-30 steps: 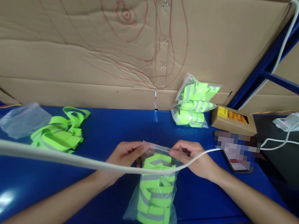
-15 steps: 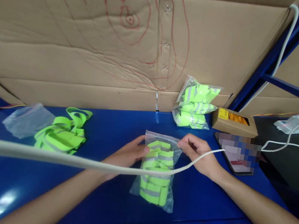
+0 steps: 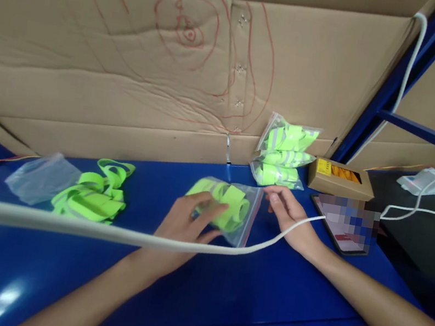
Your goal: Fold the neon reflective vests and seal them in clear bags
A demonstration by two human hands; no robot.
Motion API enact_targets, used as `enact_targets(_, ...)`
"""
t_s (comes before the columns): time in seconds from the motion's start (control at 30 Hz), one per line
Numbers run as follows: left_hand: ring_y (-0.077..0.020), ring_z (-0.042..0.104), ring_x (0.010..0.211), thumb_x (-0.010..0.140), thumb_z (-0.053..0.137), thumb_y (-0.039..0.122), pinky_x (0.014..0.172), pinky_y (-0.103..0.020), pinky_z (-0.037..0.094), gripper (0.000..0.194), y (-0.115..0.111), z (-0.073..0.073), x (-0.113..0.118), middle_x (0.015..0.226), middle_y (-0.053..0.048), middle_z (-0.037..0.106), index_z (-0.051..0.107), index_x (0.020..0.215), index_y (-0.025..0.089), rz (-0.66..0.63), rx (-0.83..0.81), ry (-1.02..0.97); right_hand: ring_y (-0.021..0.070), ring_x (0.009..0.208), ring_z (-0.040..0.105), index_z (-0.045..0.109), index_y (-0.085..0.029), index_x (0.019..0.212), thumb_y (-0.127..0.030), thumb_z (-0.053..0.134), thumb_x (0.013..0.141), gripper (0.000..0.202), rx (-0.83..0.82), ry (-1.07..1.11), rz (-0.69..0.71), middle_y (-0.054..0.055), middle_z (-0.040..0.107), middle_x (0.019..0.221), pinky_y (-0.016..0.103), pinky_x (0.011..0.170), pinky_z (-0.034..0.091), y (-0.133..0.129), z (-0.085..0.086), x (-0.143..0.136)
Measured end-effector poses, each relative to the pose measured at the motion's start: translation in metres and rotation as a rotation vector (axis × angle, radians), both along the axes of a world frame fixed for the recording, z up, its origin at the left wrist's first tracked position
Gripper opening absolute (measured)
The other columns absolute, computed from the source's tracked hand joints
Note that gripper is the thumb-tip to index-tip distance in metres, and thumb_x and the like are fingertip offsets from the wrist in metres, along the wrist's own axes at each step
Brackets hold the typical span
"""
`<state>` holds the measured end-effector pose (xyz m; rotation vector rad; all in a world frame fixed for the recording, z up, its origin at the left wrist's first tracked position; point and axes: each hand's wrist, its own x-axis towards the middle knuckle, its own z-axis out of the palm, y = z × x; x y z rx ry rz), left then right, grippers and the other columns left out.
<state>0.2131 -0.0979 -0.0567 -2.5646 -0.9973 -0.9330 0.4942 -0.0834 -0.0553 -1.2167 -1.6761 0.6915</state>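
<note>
A clear zip bag [image 3: 246,229] packed with fluorescent green straps [image 3: 236,202] with grey reflective bands lies turned sideways, its red-lined zip edge facing right. My left hand [image 3: 186,222] grips the bag from the near left, fingers bent over the straps and slightly blurred. At the bag's upper right corner, my right hand [image 3: 289,217] has its fingers curled in a pinch; the fingertips meet the corner. To the left sits a loose heap of green reflective straps [image 3: 89,203], beside an unfilled clear plastic bag [image 3: 42,178].
Several filled bags [image 3: 283,154] are stacked against the cardboard wall [image 3: 110,28]. Right of them are a brown box [image 3: 342,187] with a window and a phone [image 3: 340,228]. A white cable [image 3: 106,232] crosses the view above the blue table [image 3: 245,295]. A blue frame post [image 3: 376,109] stands at right.
The filled bag has swung from upright to sideways, moving up and left. My left hand has moved over its straps. My right hand has stayed nearly in place.
</note>
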Motion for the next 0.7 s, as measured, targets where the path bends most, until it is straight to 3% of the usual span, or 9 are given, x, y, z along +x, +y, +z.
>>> enact_targets(0.1,-0.0296,0.064,0.110,0.099,0.059,0.032,0.092,-0.045,0.052,0.034,0.002,0.002,0.007,0.124,-0.014,0.066,0.062,0.131,0.020,-0.094,-0.048,0.188,0.0195,0.090,0.061,0.057,-0.020,0.122,-0.044,0.047,0.105,0.031,0.111,-0.089,-0.029,0.007,0.062,0.106,0.035,0.085,0.050,-0.003,-0.001,-0.001)
enact_targets(0.2,-0.0227,0.068,0.090,0.102,0.052,0.028,0.080,-0.037,0.051,0.022,-0.001,0.006,0.011,0.100,-0.008,0.071,0.069,0.111,0.018,-0.191,-0.108,0.232,0.0208,0.094,0.061,0.058,-0.019,0.122,-0.035,0.049,0.105,0.024,0.261,-0.208,0.028,0.010,0.062,0.112,0.036,0.085,0.050,-0.008,0.001,-0.001)
enact_targets(0.3,-0.0189,0.063,0.071,0.101,0.052,0.026,0.068,-0.033,0.046,0.021,-0.008,0.007,0.012,0.078,-0.003,0.066,0.069,0.090,0.019,-0.213,-0.151,0.243,0.0213,0.087,0.063,0.064,-0.019,0.103,-0.031,0.047,0.106,0.021,0.367,-0.399,0.241,0.009,0.067,0.095,0.036,0.081,0.049,-0.015,0.005,-0.003)
enact_targets(0.4,-0.0182,0.062,0.065,0.099,0.052,0.027,0.066,-0.033,0.048,0.023,-0.013,0.003,0.013,0.071,-0.003,0.065,0.068,0.085,0.019,-0.232,-0.200,0.285,0.0199,0.072,0.064,0.066,-0.018,0.087,-0.032,0.045,0.107,0.032,0.383,-0.610,0.485,0.006,0.067,0.076,0.035,0.074,0.050,-0.022,0.004,-0.008)
enact_targets(0.5,-0.0242,0.071,0.092,0.099,0.054,0.035,0.085,-0.038,0.055,0.025,-0.010,-0.004,0.014,0.101,-0.010,0.074,0.071,0.108,0.018,-0.144,-0.216,0.245,0.0242,0.094,0.071,0.069,-0.017,0.109,-0.033,0.047,0.106,0.028,0.352,-0.662,0.485,0.013,0.074,0.103,0.039,0.087,0.054,-0.024,-0.004,-0.013)
enact_targets(0.53,-0.0283,0.068,0.110,0.099,0.056,0.040,0.096,-0.043,0.054,0.034,-0.008,-0.006,0.015,0.119,-0.014,0.072,0.067,0.123,0.018,-0.086,-0.206,0.221,0.0276,0.112,0.068,0.066,-0.016,0.122,-0.033,0.049,0.105,0.029,0.356,-0.675,0.436,0.017,0.071,0.122,0.044,0.099,0.052,-0.023,-0.008,-0.013)
enact_targets(0.6,-0.0344,0.055,0.135,0.097,0.058,0.048,0.112,-0.053,0.045,0.054,-0.003,-0.010,0.014,0.147,-0.019,0.057,0.056,0.142,0.018,0.018,-0.182,0.203,0.0338,0.142,0.049,0.055,-0.016,0.142,-0.034,0.055,0.103,0.043,0.379,-0.727,0.359,0.022,0.049,0.153,0.057,0.117,0.036,-0.019,-0.016,-0.012)
enact_targets(0.63,-0.0352,0.052,0.138,0.098,0.057,0.050,0.114,-0.055,0.042,0.056,-0.001,-0.011,0.013,0.150,-0.019,0.054,0.055,0.143,0.018,0.045,-0.171,0.206,0.0354,0.149,0.039,0.051,-0.016,0.147,-0.034,0.056,0.102,0.049,0.390,-0.758,0.349,0.023,0.040,0.160,0.061,0.120,0.028,-0.016,-0.019,-0.010)
enact_targets(0.7,-0.0330,0.060,0.129,0.100,0.054,0.047,0.110,-0.052,0.045,0.046,0.000,-0.010,0.013,0.144,-0.017,0.060,0.061,0.135,0.018,0.046,-0.167,0.217,0.0345,0.151,0.035,0.050,-0.017,0.147,-0.034,0.055,0.102,0.048,0.381,-0.779,0.375,0.022,0.037,0.161,0.063,0.121,0.024,-0.014,-0.022,-0.007)
